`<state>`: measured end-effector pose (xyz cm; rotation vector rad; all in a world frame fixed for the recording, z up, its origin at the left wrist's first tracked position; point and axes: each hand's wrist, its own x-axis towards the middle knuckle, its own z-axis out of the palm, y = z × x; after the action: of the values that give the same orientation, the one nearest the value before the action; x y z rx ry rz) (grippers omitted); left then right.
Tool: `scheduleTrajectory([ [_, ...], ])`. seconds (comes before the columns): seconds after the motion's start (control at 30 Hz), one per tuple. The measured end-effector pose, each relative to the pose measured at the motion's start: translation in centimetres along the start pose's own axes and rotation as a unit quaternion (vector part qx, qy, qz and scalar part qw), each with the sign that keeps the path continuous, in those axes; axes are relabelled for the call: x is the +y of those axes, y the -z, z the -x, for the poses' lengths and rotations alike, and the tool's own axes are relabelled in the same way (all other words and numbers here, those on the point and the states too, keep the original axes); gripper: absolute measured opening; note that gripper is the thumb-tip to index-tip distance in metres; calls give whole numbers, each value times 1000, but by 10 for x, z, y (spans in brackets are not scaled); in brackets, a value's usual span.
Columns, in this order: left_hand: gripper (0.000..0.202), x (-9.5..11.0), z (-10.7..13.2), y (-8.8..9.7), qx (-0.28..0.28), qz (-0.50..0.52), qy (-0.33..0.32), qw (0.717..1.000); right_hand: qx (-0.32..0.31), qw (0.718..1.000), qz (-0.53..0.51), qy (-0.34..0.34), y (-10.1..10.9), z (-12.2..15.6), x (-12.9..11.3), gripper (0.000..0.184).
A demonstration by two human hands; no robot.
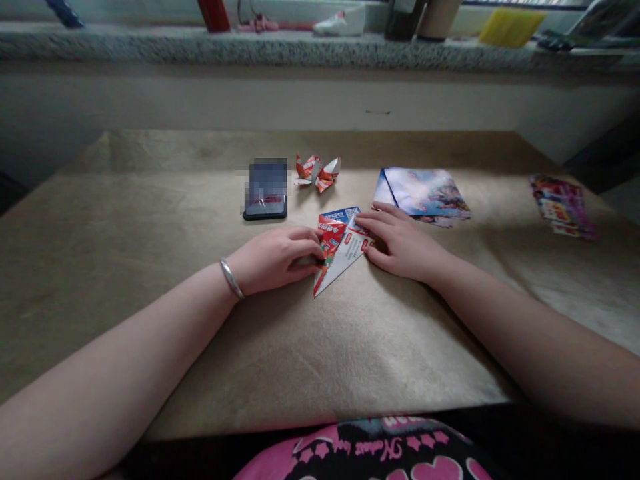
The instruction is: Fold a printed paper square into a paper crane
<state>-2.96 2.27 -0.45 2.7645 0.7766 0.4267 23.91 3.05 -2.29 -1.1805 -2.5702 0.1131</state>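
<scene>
A printed paper sheet [341, 250], folded into a pointed kite shape with red, blue and white print, lies flat on the tan table [150, 220]. My left hand [275, 257], with a silver bangle on the wrist, has its fingers curled and presses the paper's left edge. My right hand [400, 243] lies flat with fingers stretched out, pressing down the paper's right flap. A small folded paper figure [317, 172] of the same print sits behind the sheet.
A dark phone [265, 193] lies left of the figure. A stack of colourful paper squares [425, 193] sits right of my right hand, and more printed sheets [563, 203] near the table's right edge. A stone ledge [300, 47] with clutter runs along the back.
</scene>
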Motion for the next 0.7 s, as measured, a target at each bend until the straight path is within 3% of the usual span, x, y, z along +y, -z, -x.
scheduleTrajectory([
  [0.17, 45, 4, -2, 0, -61, -51, 37, 996, -2, 1000, -11, -6, -1, -1, -3, 46],
  [0.33, 52, 6, -2, 0, -76, -98, 72, 990, -2, 999, -42, -15, -2, 0, -4, 43],
  [0.53, 37, 9, -3, 5, -41, -139, 0, 989, 21, 994, -106, -7, -3, 0, -2, 38],
  [0.7, 30, 12, -2, 5, -28, -187, -1, 982, 46, 985, -163, 1, 1, 2, -5, 33],
])
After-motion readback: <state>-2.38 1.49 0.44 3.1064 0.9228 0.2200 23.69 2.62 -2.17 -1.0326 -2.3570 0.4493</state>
